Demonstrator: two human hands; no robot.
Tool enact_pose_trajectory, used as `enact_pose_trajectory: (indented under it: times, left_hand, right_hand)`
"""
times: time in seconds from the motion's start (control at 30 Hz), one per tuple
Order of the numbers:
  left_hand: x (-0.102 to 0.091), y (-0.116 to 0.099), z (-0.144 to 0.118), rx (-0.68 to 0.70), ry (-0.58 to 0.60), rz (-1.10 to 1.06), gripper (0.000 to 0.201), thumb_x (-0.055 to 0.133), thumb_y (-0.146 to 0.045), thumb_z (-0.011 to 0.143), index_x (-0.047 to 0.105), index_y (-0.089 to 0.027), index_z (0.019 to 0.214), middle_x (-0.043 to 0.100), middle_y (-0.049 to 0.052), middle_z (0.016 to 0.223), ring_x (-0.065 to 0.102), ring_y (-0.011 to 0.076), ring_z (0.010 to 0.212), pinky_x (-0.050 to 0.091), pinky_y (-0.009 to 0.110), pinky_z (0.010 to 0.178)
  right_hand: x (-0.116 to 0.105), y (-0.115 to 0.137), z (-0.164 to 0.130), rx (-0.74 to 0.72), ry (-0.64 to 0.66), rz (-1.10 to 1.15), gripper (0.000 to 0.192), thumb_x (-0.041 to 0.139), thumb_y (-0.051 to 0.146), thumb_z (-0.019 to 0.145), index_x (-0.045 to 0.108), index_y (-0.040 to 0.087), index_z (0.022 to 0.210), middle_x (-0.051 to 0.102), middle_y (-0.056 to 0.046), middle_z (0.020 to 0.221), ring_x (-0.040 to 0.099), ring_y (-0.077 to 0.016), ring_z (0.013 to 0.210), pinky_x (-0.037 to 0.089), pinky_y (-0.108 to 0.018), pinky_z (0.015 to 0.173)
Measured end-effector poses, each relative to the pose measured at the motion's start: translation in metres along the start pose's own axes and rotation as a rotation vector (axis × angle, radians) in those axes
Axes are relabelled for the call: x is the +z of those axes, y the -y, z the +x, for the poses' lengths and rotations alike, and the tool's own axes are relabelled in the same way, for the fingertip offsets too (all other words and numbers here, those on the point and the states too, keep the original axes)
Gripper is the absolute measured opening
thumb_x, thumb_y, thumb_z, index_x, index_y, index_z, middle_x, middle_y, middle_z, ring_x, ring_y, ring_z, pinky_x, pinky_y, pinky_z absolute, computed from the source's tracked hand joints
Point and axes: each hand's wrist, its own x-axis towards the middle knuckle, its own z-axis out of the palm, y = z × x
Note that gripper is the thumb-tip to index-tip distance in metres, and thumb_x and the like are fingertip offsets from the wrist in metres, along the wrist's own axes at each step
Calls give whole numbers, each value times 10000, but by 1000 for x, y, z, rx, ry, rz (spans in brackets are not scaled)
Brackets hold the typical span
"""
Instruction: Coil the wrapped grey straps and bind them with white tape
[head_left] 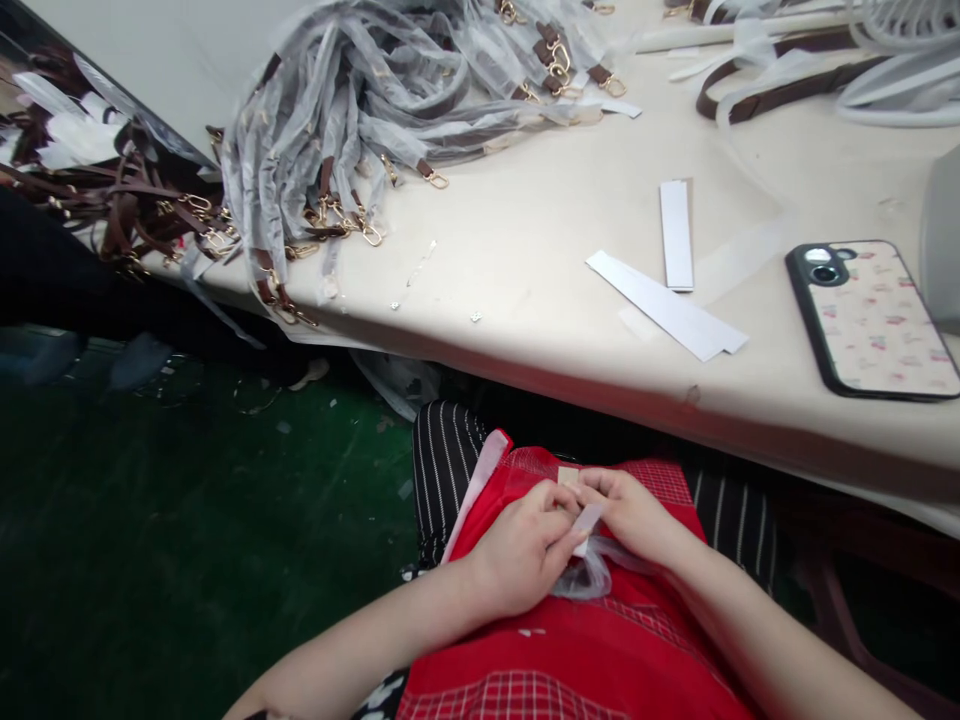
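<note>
Over the lap, my left hand [525, 548] is closed, with thumb and fingers pinching a small white card strip [581, 548]. My right hand [624, 512] meets it at the fingertips, closed on the same piece. A beige end of card [568, 476] sticks out beyond the fingers. Clear plastic film [585, 582] hangs in a loop below the hands, and a short pale film end lies across the left thumb. Where the card and film meet is covered by the fingers. Both hands rest against a red apron [495, 660].
On the table [517, 230] lie plastic-wrapped straps [322, 110] with gold clasps, white card strips [667, 305] and a phone [877, 320]. Unwrapped brown straps [142, 200] heap at the left edge. A brown strap [795, 85] lies at the far right. The green floor [300, 520] shows scraps.
</note>
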Motion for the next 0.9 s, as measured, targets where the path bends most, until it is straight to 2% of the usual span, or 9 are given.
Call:
enact_pose_trajectory:
  times: [0.1,0.2,0.33,0.4,0.47,0.6,0.7,0.8,0.9]
  left_hand:
    - [0,0,-2,-76,4,53,320,465,-311,970,620,-163,733,502,85,1118,593,149,897,495,294,863]
    - [1,0,-2,-153,-10,104,350,416,-361,993,630,-178,785,492,76,1123,587,141,863,489,306,860]
    - [6,1,1,-179,31,169,356,379,-360,1007,581,-193,765,564,26,850,567,150,762,455,273,729]
    - [9,1,1,-159,42,162,361,376,-342,1006,531,-196,715,560,4,732,547,145,691,419,262,655]
    - [10,0,1,-154,14,124,322,396,-324,995,514,-201,722,593,1,733,560,148,688,409,262,643]
    - [10,-3,-1,-256,-49,-20,86,497,-286,936,497,-216,986,689,25,903,645,183,794,460,282,702]
    - [11,-4,-2,-332,-55,-55,223,534,-284,904,420,-211,1081,712,51,936,673,214,828,488,318,733]
    - [9,-6,-1,-341,-30,-33,307,533,-284,900,379,-201,1154,717,76,983,679,241,887,498,355,779]
    - [6,-7,1,-350,-4,-25,347,530,-265,894,367,-192,1191,716,91,1026,680,255,930,504,374,810]
  right_hand:
    - [3,-3,-4,-76,-93,-69,362,553,505,864,583,181,705,517,33,622,451,-135,586,348,-251,552]
    - [4,-4,-9,-143,-196,-202,378,518,486,900,578,191,672,531,28,613,472,-149,597,360,-253,560]
    - [6,-4,-14,-162,-229,-290,369,511,475,911,612,199,688,594,12,645,520,-167,623,382,-257,585]
    - [4,-3,-16,-150,-215,-290,377,511,483,910,620,198,690,599,8,641,530,-171,626,393,-259,593]
    - [0,-1,-18,-141,-183,-278,367,514,478,907,632,194,706,615,1,657,544,-175,634,408,-261,598]
    - [-10,6,-25,-122,-35,-141,386,481,488,933,655,183,771,664,-32,741,601,-199,687,479,-280,637]
    - [-14,12,-29,-126,52,-100,389,493,492,946,689,172,846,691,-56,802,636,-222,766,518,-307,727]
    - [-16,19,-31,-129,53,-208,369,580,498,903,691,167,781,676,-41,740,626,-217,740,510,-292,699]
    - [-18,25,-32,-119,110,-121,447,499,532,942,711,160,814,696,-60,774,634,-225,732,529,-325,728]
